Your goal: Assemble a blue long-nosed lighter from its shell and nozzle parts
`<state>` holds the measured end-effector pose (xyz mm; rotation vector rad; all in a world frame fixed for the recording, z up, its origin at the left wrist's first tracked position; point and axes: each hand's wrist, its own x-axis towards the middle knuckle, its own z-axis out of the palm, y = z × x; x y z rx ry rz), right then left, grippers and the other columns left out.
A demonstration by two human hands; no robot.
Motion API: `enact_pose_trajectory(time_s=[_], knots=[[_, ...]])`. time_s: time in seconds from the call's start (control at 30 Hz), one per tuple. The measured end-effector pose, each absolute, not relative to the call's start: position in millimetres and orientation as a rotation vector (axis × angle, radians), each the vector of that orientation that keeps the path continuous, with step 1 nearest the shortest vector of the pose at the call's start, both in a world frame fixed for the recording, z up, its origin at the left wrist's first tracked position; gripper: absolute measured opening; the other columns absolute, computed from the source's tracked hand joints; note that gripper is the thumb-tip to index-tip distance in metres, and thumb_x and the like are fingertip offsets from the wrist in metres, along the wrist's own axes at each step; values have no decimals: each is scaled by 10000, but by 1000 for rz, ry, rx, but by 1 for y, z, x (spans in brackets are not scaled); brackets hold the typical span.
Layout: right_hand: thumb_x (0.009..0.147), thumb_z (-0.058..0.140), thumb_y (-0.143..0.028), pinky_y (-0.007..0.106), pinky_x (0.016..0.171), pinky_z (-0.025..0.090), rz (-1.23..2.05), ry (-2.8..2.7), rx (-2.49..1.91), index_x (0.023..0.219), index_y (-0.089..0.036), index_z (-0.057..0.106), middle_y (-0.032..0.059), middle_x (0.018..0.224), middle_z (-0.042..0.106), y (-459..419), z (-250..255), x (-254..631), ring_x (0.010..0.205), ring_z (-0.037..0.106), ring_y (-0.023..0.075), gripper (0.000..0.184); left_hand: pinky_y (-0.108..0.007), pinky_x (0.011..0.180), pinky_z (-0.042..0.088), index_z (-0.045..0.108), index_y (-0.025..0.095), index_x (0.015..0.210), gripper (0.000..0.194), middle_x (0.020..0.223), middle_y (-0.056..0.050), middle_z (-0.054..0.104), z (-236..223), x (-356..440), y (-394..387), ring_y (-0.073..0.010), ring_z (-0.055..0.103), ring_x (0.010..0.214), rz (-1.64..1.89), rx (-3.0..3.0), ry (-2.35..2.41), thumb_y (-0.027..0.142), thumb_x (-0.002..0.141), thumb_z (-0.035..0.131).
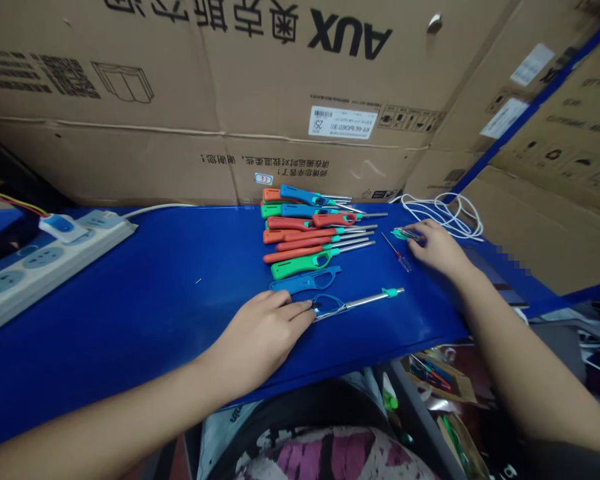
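My left hand (270, 327) is closed over the handle of an opened blue lighter (330, 305), pressing it on the table. A bare metal tube (365, 300) with a green piece (391, 293) near its tip runs right from it. Just beyond lies a separate blue handle shell (305, 281). My right hand (437, 248) is closed at a small bunch of metal and green parts (407, 233), whose exact kind I cannot make out. Beside it rests a small screwdriver (403, 260) with a red, clear handle.
Several red, green and blue long-nosed lighters (305, 243) lie stacked behind. A coiled white cable (460, 217) sits back right, a power strip (45, 257) at left. A cardboard wall (180, 147) backs the blue table (155, 300). Boxes of parts (435, 377) stand below the front edge.
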<state>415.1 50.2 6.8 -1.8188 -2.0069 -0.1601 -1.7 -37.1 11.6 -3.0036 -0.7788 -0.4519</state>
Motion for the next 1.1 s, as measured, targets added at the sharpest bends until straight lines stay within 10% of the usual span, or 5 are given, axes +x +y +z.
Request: enact_pose_trajectory(time_s=[0.23,0.57,1.1], knots=[[829,629,-346,424,764,506,-163,-1947,-1850,754,-208,645,92,879,624,61,2,419,783,606,251,158,-430,734,556,690,173,1154,237,1210,-57,734,12,-2,-36,-276,656,931,-469,-3009,-765,150,976,536],[961,615,-296,360,827,486,302,-2342,-1071,928,-232,677,46,942,682,-21,31,297,906,632,194,94,-413,897,595,676,127,1192,256,1115,-92,740,10,1,-34,-249,682,1017,-669,-3186,-888,191,1004,515],[1030,470,-226,357,835,428,312,-2588,-985,977,-195,618,66,968,647,-34,10,258,926,572,194,160,-420,972,543,679,152,1187,252,1075,-86,637,12,3,-29,-242,614,1080,-643,-3314,-1279,197,942,644]])
